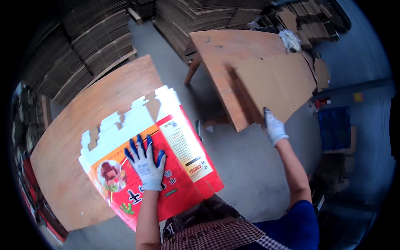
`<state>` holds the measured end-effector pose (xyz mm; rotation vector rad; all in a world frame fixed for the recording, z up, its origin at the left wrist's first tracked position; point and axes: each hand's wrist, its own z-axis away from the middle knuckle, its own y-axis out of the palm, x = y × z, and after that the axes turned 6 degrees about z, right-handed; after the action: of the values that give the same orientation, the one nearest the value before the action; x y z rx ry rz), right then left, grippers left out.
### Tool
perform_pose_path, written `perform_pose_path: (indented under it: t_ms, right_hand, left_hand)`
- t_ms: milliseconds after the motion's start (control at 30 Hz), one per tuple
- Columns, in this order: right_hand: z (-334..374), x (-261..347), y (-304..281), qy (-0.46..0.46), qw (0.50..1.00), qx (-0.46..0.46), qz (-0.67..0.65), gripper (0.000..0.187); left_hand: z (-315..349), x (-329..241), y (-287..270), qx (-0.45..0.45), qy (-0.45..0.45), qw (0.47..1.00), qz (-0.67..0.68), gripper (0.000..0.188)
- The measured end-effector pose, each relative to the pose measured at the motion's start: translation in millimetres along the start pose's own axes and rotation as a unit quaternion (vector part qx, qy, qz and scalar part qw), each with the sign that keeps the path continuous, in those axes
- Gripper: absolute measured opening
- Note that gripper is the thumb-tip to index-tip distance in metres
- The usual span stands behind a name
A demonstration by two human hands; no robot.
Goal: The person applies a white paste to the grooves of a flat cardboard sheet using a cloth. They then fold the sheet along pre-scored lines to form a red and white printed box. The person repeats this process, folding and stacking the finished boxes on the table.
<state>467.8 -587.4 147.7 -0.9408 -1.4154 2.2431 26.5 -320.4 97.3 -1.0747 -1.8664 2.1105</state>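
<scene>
My left hand (146,163), in a white glove with blue fingertips, lies flat with fingers spread on a stack of flattened printed cartons (179,183). The cartons are red with a white text panel, a food picture and white cut flaps along the far side. They rest on the left wooden table (62,179) and overhang its right edge. My right hand (273,127), gloved too, grips the near edge of a plain brown cardboard sheet (279,83). That sheet lies tilted over the right wooden table (212,54). My right thumb is hidden under it.
Tall stacks of flat brown cardboard (87,46) stand at the far left, with another stack (200,21) behind the right table. Cardboard scraps (308,21) lie at the far right. A blue plastic crate (334,128) is on the right. Grey floor (237,162) runs between the tables.
</scene>
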Motion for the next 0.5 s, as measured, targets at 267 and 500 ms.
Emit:
perform_pose_path:
  t_ms: [267,500]
  right_hand:
    - [154,29,-285,0.001,0.776,-0.271,-0.570,0.065]
    - [208,102,-259,0.023,0.654,-0.177,-0.735,0.068]
  left_hand:
    - [12,42,-11,-0.116,0.034,0.920,0.372,0.040]
    - [39,138,49,-0.064,-0.236,0.309,0.919,0.053]
